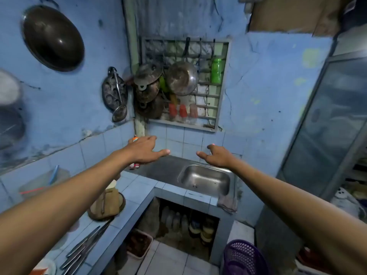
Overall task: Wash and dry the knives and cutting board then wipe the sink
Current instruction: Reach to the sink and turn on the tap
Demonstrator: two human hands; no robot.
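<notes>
Both arms reach out over the corner, and neither holds anything. The left hand [146,148] hovers at about eleven o'clock from the sink [206,180], fingers spread and straight above the steel drainboard; the right hand [215,155] hangs at roughly twelve o'clock over the basin's back rim, fingers loosely parted.

From where I stand, the washing looks not yet begun: the basin is bare and seems dry. The knives [83,249] lie in a bunch on the tiled counter [137,192] down at seven o'clock from the sink, well apart from both hands. The cutting board [107,205], a round wooden one, sits between them and the sink at about nine o'clock, with something pale resting on top of it.

The next move, I'd judge, calls for bringing a hand back to gather the knives or board and carry them to the basin, taking the blades by their handles.

I can't make out a tap anywhere. A grey cloth [227,203] droops over the counter's front edge at five o'clock, possibly the drying rag. The knife handles run out of view at the bottom edge.
</notes>
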